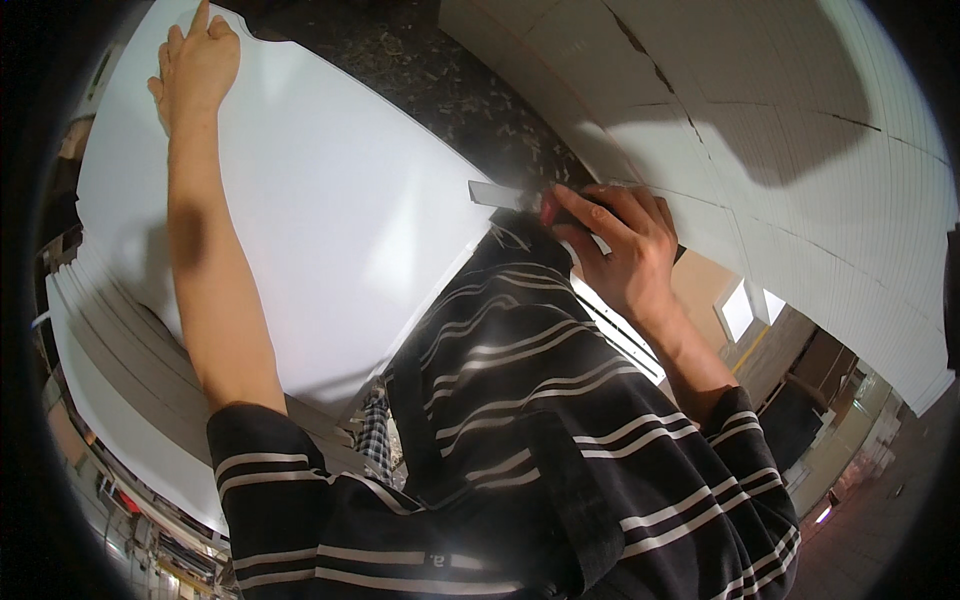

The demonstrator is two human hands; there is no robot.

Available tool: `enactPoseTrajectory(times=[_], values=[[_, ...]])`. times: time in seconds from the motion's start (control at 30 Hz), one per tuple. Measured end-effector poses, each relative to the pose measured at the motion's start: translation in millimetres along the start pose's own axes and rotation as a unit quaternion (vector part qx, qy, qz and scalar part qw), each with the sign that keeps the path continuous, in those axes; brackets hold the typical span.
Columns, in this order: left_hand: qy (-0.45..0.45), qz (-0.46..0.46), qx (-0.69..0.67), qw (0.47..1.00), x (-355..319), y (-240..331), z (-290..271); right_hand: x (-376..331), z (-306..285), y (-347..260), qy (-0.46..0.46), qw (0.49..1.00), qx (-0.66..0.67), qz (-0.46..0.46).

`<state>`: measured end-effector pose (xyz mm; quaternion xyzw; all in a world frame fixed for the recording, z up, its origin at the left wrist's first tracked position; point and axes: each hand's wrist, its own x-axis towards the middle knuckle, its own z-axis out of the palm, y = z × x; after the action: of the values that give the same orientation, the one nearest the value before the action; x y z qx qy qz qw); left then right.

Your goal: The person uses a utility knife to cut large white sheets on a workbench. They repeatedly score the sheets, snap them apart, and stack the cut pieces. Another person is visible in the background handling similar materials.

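A large white board [320, 210] with smooth faces lies in front of me, a notch cut into its far edge. My left hand [203, 68] rests on its far left part, fingers stretched out and partly spread. Gripped in my right hand [637, 245] is a flat-bladed hand tool [500, 197] with a grey metal blade and a red and dark handle. Its blade reaches left to the board's right corner; whether it touches the edge I cannot tell. My right fingers wrap around the handle and hide most of it.
A tall stack of pale panels [760, 170] rises on the right. More stacked boards [130, 340] lie at the lower left. Scraps and shavings litter the dark floor [430, 90] beyond the board. A brown panel [700, 290] stands beside my right forearm.
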<state>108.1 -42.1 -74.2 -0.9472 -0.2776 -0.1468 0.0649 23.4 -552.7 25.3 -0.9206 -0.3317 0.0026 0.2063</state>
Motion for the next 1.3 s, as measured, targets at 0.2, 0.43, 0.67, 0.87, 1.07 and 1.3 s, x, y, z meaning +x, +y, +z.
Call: enactPoseTrajectory(times=[0.2,0.43,0.67,0.87,1.07,1.3], values=[[0.012,0.004,-0.003,1.000,-1.6,3.7,-5.0,21.5,3.3,2.1,0.006,1.000,-0.002,-0.031],[0.008,0.006,-0.035,0.999,-6.0,6.8,-9.4,55.2,16.1,5.1,0.017,0.997,0.008,-0.068],[0.040,0.021,-0.029,0.999,-3.2,-2.0,-9.8,93.2,32.4,-8.5,0.051,0.993,0.017,-0.109],[0.033,-0.036,-0.042,0.998,-14.2,17.1,-37.2,141.9,56.9,-26.8,0.055,0.991,0.071,-0.103],[0.003,-0.104,-0.144,0.984,8.8,-9.2,-52.5,142.3,52.1,-35.0,0.037,0.990,0.097,-0.092],[0.028,-0.198,-0.164,0.966,26.6,-54.7,-27.5,137.9,47.0,-37.2,0.035,0.990,0.104,-0.089]])
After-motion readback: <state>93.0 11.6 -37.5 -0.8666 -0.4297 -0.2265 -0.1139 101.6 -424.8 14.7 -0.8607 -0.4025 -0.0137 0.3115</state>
